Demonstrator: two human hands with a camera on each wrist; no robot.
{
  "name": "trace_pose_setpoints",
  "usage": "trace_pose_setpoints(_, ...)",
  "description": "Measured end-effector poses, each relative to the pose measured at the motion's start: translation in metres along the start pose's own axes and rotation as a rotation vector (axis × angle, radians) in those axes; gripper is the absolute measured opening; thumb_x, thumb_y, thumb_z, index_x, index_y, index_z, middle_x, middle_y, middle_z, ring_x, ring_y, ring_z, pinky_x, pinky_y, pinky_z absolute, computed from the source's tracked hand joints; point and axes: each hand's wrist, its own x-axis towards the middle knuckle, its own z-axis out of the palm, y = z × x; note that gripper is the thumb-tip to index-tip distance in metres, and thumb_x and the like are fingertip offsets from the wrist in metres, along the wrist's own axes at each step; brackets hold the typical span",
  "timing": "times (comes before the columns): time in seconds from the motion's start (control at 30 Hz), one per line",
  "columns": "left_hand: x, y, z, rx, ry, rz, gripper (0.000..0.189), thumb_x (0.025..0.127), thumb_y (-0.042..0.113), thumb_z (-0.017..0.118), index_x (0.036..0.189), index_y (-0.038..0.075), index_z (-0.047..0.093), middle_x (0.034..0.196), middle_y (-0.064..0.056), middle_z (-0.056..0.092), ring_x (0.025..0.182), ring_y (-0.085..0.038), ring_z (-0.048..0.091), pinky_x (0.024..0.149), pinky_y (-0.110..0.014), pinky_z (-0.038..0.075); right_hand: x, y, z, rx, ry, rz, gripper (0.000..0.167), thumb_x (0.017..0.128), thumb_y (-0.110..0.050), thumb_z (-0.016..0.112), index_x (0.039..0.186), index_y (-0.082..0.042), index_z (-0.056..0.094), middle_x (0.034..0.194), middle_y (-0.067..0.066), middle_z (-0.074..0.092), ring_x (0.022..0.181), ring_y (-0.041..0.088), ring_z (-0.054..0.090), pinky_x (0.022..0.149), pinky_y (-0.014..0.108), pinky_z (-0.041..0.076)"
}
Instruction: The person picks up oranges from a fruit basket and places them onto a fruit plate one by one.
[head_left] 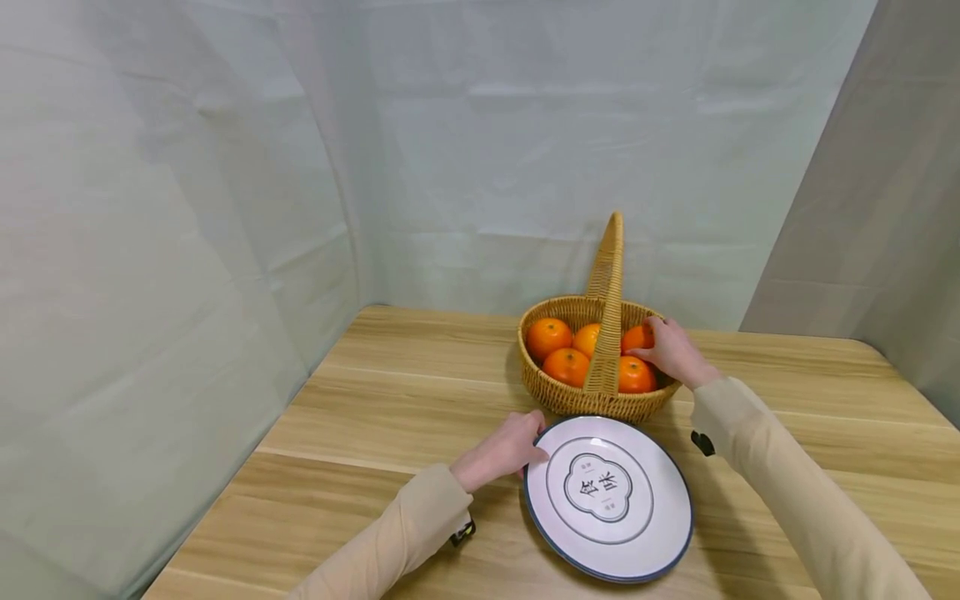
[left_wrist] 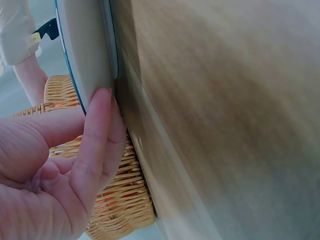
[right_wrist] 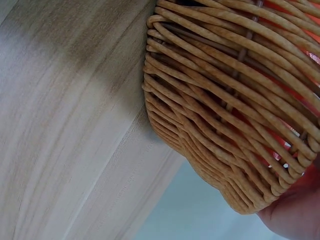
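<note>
My left hand (head_left: 510,450) pinches the left rim of a white plate (head_left: 663,500) with a dark blue edge and black characters in its middle. In the left wrist view, the thumb is over the rim of the plate (left_wrist: 85,45) and fingers (left_wrist: 102,107) reach under it. Behind the plate stands a wicker basket (head_left: 600,406) with a tall handle, holding several oranges (head_left: 566,367). Over its right side, my right hand (head_left: 678,354) grips an orange (head_left: 636,337) between thumb and fingers. The basket wall (right_wrist: 225,100) hides most of that hand in the right wrist view.
The wooden table (head_left: 405,392) carries the plate and basket. The basket handle (head_left: 613,283) arches up to the left of my right hand. Pale cloth (head_left: 480,167) hangs behind the table and along its left side.
</note>
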Motion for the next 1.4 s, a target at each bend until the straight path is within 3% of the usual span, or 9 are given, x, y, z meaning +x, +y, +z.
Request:
trace_pose_setpoints(0.33, -0.003, 0.001, 0.000, -0.021, -0.014, -0.022, 0.020, 0.080, 0.002, 0.068, 0.090, 0.001, 0.050, 0.069, -0.005, 0.048, 0.042, -0.013, 0.049, 0.036, -0.021, 0.043, 0.001, 0.001, 0.002, 0.020, -0.014, -0.001, 0.059, 0.083, -0.019, 0.067, 0.122, 0.014, 0.039, 0.109, 0.034, 0.040, 0.094, 0.043, 0.044, 0.085, 0.054, 0.038)
trace_pose_setpoints(0.83, 0.000, 0.003, 0.002, 0.005, -0.028, -0.037, 0.021, 0.081, 0.005, 0.068, 0.092, 0.002, 0.050, 0.069, -0.005, 0.048, 0.042, -0.013, 0.050, 0.036, -0.021, 0.042, -0.001, 0.007, 0.003, 0.044, 0.044, -0.065, 0.057, 0.078, -0.015, 0.071, 0.115, 0.018, 0.043, 0.102, 0.033, 0.047, 0.091, 0.043, 0.046, 0.084, 0.054, 0.038)
trace_pose_setpoints(1.4, 0.004, -0.001, 0.001, 0.002, -0.022, -0.038, 0.022, 0.080, 0.003, 0.068, 0.094, 0.001, 0.051, 0.071, -0.005, 0.049, 0.042, -0.013, 0.050, 0.037, -0.021, 0.043, -0.001, -0.002, -0.010, 0.043, 0.092, -0.088, 0.059, 0.078, -0.014, 0.071, 0.119, 0.016, 0.042, 0.104, 0.033, 0.046, 0.090, 0.043, 0.044, 0.079, 0.053, 0.040)
